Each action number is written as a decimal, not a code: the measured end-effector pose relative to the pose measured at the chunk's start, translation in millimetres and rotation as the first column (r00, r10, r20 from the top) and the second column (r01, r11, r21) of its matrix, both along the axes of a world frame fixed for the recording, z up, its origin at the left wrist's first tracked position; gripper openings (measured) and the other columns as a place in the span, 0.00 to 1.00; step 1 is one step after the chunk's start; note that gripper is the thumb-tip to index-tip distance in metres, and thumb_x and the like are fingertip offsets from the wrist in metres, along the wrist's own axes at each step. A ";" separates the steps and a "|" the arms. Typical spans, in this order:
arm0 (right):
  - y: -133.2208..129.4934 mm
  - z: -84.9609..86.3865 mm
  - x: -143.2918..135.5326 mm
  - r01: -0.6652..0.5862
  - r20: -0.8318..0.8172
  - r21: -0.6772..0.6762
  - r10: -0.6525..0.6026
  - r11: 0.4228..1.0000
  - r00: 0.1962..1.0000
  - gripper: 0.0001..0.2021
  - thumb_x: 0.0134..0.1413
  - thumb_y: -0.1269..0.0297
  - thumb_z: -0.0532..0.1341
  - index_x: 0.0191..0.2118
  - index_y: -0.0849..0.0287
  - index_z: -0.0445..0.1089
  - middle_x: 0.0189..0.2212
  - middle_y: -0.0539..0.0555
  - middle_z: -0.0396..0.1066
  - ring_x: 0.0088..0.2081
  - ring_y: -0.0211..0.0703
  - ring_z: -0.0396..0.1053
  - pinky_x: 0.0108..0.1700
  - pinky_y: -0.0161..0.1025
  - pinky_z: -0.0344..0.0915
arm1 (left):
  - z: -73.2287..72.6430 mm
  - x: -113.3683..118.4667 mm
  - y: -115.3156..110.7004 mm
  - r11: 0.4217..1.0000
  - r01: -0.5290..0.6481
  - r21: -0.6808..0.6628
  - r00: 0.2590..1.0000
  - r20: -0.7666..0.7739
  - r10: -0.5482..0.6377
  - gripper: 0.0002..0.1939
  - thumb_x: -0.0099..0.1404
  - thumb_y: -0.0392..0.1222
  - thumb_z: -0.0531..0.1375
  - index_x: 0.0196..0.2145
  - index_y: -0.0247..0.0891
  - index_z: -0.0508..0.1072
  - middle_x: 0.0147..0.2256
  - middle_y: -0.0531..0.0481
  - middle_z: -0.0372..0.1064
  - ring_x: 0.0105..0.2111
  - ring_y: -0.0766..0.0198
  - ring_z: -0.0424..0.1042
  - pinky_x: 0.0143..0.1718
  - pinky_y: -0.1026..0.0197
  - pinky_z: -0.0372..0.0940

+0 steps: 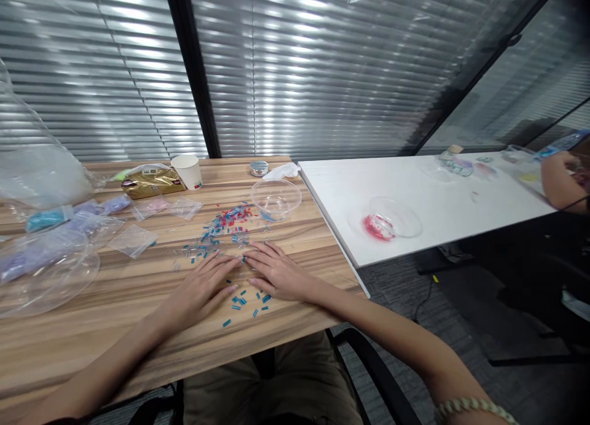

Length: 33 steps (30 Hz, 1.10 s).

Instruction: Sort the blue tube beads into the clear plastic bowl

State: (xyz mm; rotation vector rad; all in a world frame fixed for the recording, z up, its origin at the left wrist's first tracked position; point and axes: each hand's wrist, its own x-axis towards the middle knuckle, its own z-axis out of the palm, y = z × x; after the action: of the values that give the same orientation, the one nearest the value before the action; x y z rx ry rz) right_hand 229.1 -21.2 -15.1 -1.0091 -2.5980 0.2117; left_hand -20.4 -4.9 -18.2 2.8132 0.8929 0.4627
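My left hand (201,291) lies flat on the wooden table with its fingers stretched toward the middle. Opposite it, my right hand (279,272) rests palm down, fingers spread, its fingertips close to those of the left. Just beyond both hands spreads a loose pile of small tube-shaped beads (214,230), mostly blue and clear, with red ones at the far side. Several blue beads (239,301) are scattered on the near side, between the hands and the table edge. Whatever lies under the palms is hidden.
A clear round bowl (276,199) stands beyond my right hand. A paper cup (187,171) and gold tissue pack (152,182) are at the back. Plastic bags (133,241) and a large clear lid (50,277) lie left. On the white table (332,185) is a dish of red beads (378,226); another person's arm (560,182) is far right.
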 end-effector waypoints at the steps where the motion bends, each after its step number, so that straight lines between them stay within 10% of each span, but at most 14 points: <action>1: 0.1 -0.6 0.0 0.000 -0.002 0.003 0.000 1.000 1.000 0.22 0.66 0.58 0.51 0.60 0.65 0.59 0.61 0.59 0.60 0.66 0.50 0.45 0.67 0.52 0.44 | -0.4 -0.1 0.1 1.000 0.000 0.003 1.000 0.001 0.000 0.25 0.73 0.50 0.48 0.63 0.39 0.57 0.58 0.41 0.63 0.60 0.52 0.59 0.62 0.43 0.53; 33: -0.5 -2.3 0.2 0.003 -0.055 0.006 -0.003 1.000 0.998 0.21 0.66 0.59 0.52 0.58 0.65 0.62 0.59 0.59 0.62 0.64 0.52 0.48 0.66 0.53 0.46 | 3.8 3.4 0.2 0.996 0.054 0.066 0.998 -0.019 -0.053 0.21 0.73 0.46 0.47 0.59 0.36 0.62 0.55 0.41 0.66 0.56 0.54 0.63 0.60 0.46 0.56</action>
State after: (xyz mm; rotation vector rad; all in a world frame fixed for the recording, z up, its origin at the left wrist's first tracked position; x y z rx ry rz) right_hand 229.3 -21.7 -17.4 -0.9908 -2.5464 0.2274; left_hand -17.0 -4.7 -14.4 2.8972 0.8183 0.4694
